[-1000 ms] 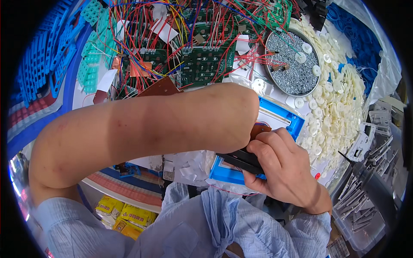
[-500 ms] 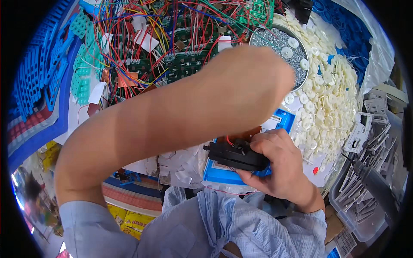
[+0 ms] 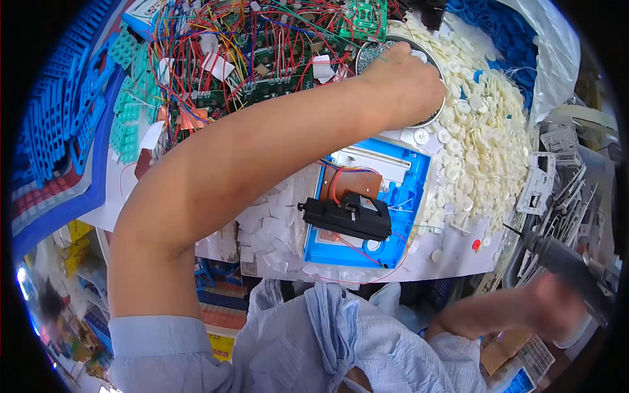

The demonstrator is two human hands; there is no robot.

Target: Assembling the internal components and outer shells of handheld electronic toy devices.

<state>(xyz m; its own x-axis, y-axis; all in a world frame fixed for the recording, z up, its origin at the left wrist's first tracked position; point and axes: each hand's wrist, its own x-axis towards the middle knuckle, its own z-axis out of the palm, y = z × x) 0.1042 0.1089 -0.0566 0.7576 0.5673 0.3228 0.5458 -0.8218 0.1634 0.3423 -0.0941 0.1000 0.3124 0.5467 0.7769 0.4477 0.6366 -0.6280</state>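
My left hand (image 3: 407,85) reaches over a round metal bowl (image 3: 437,116) of small silver screws (image 3: 371,54). Its fingertips are hidden behind the back of the hand. At the right, my right hand (image 3: 557,306) is smeared by motion beside a dark grey electric screwdriver (image 3: 563,262) with a thin bit; whether it grips the tool I cannot tell. Between the arms lies an open blue plastic housing (image 3: 314,254). A black elongated module (image 3: 347,219) rests across it with red wires, over a brown circuit board (image 3: 364,181). Neither hand touches the housing.
Green circuit boards (image 3: 265,93) with tangled coloured wires cover the far side. White plastic discs (image 3: 478,141) are heaped right of the bowl. Blue plastic parts (image 3: 49,124) stack at the left. A clear bin (image 3: 580,226) holds thin pale pieces.
My right hand has let go of the black module and moved right to the screwdriver. My left hand has moved slightly up and left over the screw bowl. The module now lies on the housing.
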